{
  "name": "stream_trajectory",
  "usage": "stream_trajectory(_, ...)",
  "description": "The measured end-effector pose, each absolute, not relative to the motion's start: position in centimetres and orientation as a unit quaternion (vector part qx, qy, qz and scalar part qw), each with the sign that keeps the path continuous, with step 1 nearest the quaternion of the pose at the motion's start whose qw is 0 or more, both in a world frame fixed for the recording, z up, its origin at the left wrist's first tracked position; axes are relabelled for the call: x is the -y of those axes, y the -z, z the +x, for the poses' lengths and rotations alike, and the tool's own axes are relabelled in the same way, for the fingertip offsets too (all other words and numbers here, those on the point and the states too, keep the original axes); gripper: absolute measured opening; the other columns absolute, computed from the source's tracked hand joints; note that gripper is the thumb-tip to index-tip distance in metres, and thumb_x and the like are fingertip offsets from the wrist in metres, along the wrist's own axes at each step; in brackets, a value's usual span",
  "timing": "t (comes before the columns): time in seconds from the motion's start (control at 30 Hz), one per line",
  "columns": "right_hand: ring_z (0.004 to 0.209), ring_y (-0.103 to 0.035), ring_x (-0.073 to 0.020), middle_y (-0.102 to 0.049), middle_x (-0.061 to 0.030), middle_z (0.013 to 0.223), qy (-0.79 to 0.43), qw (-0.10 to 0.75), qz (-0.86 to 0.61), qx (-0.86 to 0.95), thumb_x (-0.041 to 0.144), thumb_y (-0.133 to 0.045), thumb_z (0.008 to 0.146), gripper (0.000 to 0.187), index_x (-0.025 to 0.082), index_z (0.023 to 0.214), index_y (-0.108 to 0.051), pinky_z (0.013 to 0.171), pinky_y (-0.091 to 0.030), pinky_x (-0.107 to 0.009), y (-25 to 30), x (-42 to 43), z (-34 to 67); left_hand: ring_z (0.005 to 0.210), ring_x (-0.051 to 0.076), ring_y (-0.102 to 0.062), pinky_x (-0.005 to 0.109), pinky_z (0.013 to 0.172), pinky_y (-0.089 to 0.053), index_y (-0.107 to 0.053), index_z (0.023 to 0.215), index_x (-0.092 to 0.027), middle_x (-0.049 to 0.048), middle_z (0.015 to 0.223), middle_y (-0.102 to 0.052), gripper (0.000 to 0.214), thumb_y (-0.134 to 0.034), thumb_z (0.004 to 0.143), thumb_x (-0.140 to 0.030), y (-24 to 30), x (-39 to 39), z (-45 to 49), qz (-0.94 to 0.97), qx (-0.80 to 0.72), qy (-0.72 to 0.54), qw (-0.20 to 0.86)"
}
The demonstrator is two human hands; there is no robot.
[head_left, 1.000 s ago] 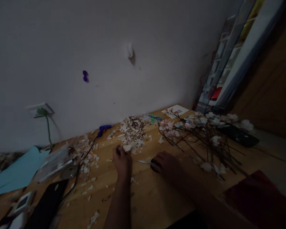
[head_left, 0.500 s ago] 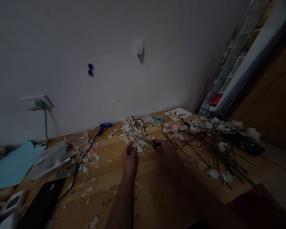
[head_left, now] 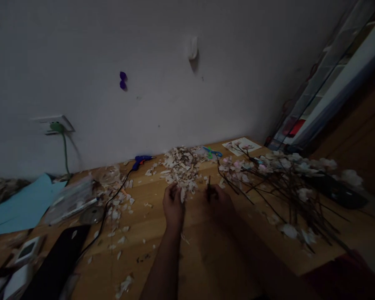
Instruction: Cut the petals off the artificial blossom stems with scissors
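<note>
In the dim head view, my left hand (head_left: 173,204) is closed in a pinch on a pale thin flake (head_left: 183,194), which stands out beyond the fingertips. To its right, my right hand (head_left: 220,203) grips dark-handled scissors (head_left: 209,188); their blades point up and away from me, apart from the flake. Just beyond both hands lies a heap of pale beige shell-like scraps (head_left: 180,164). Whether the scissor blades are parted is too dark to make out.
Branches with pale pink-white flowers (head_left: 281,162) spread over the right side. A blue glue gun (head_left: 140,161) and blue-green scissors (head_left: 211,152) lie near the wall. Loose flakes, a black cord (head_left: 105,208), a plastic bag (head_left: 73,200) and a black slab (head_left: 58,262) are on the left.
My right hand has turned the scissors from pointing left at the flake to pointing upward, away from it. The flake now shows narrower in my left hand. The whole view has shifted slightly.
</note>
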State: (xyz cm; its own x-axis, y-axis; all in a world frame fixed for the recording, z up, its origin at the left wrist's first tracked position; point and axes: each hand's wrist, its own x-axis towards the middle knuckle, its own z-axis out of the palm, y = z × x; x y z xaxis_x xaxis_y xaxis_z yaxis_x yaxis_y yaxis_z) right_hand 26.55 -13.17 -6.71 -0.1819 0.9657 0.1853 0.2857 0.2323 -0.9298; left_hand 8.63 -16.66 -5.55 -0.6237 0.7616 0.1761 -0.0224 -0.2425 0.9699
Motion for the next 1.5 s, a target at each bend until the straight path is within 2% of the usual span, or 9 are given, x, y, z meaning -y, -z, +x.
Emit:
stream_trajectory(0.17,0.109,-0.055,-0.0262,-0.061,-0.0125,0.116,-0.225,0.363,-0.456,0.780,0.032,-0.054,0.085,0.034,0.018,0.115,-0.056,0.094,-0.045,-0.040,6.4,14.0,26.6,0.077,0.013,-0.062,0.025,0.072,-0.049,-0.063,0.113,-0.022,0.0046,0.093,-0.065,0.047,-0.075,0.072,-0.042,5.7,16.3,7.9,0.259,-0.511,-0.746,0.341)
stream_trajectory(0.3,0.104,-0.054,-0.0254,-0.061,-0.0115,0.111,-0.180,0.303,-0.449,0.821,0.032,-0.057,0.085,0.032,0.016,0.113,-0.056,0.092,-0.045,-0.039,6.2,14.5,26.1,0.064,0.008,-0.058,0.020,0.060,-0.044,-0.058,0.120,-0.023,0.0029,0.094,-0.065,0.057,-0.077,0.070,-0.044,5.2,16.6,8.0,0.229,-0.497,-0.735,0.401)
stream_trajectory(0.4,0.100,-0.056,-0.0241,-0.063,-0.0099,0.107,-0.183,0.279,-0.446,0.831,0.031,-0.060,0.084,0.030,0.017,0.110,-0.058,0.088,-0.045,-0.036,5.9,14.6,25.9,0.061,0.009,-0.058,0.020,0.056,-0.042,-0.064,0.108,-0.019,0.0028,0.089,-0.067,0.052,-0.080,0.066,-0.044,5.1,16.7,8.1,0.221,-0.507,-0.726,0.408)
stream_trajectory(0.53,0.095,-0.059,-0.0222,-0.065,-0.0086,0.105,-0.214,0.288,-0.453,0.816,0.034,-0.060,0.085,0.028,0.018,0.107,-0.060,0.083,-0.046,-0.033,5.3,14.7,26.0,0.067,0.012,-0.061,0.022,0.061,-0.045,-0.069,0.087,-0.015,0.0041,0.081,-0.069,0.039,-0.081,0.062,-0.042,5.8,16.3,8.2,0.231,-0.518,-0.724,0.392)
stream_trajectory(0.93,0.090,-0.062,-0.0217,-0.069,-0.0070,0.097,-0.218,0.265,-0.460,0.819,0.033,-0.057,0.086,0.022,0.020,0.099,-0.068,0.079,-0.045,-0.031,5.4,14.5,26.3,0.080,0.017,-0.065,0.027,0.072,-0.048,-0.074,0.095,-0.016,0.0074,0.090,-0.073,0.036,-0.077,0.068,-0.039,5.6,16.6,8.8,0.284,-0.542,-0.687,0.392)
stream_trajectory(1.2,0.098,-0.064,-0.0229,-0.071,-0.0075,0.106,-0.245,0.258,-0.477,0.803,0.028,-0.056,0.087,0.023,0.022,0.105,-0.069,0.085,-0.046,-0.033,6.0,14.0,26.6,0.075,0.013,-0.065,0.024,0.069,-0.048,-0.065,0.115,-0.020,0.0043,0.093,-0.070,0.058,-0.083,0.063,-0.037,5.3,16.7,9.4,0.264,-0.494,-0.689,0.461)
stream_trajectory(1.37,0.097,-0.064,-0.0234,-0.070,-0.0086,0.107,-0.263,0.261,-0.475,0.799,0.025,-0.052,0.087,0.024,0.020,0.104,-0.068,0.087,-0.046,-0.035,6.7,13.5,26.8,0.075,0.013,-0.065,0.031,0.079,-0.052,-0.063,0.089,-0.016,0.0033,0.084,-0.069,0.040,-0.086,0.061,-0.034,5.2,17.1,10.1,0.198,-0.409,-0.703,0.547)
stream_trajectory(1.5,0.096,-0.063,-0.0238,-0.069,-0.0094,0.105,-0.288,0.319,-0.498,0.753,0.023,-0.050,0.085,0.024,0.019,0.103,-0.065,0.087,-0.047,-0.037,7.4,13.2,26.7,0.066,0.009,-0.061,0.024,0.069,-0.050,-0.065,0.085,-0.016,0.0012,0.080,-0.067,0.039,-0.087,0.058,-0.033,4.9,17.1,10.1,0.162,-0.413,-0.713,0.544)
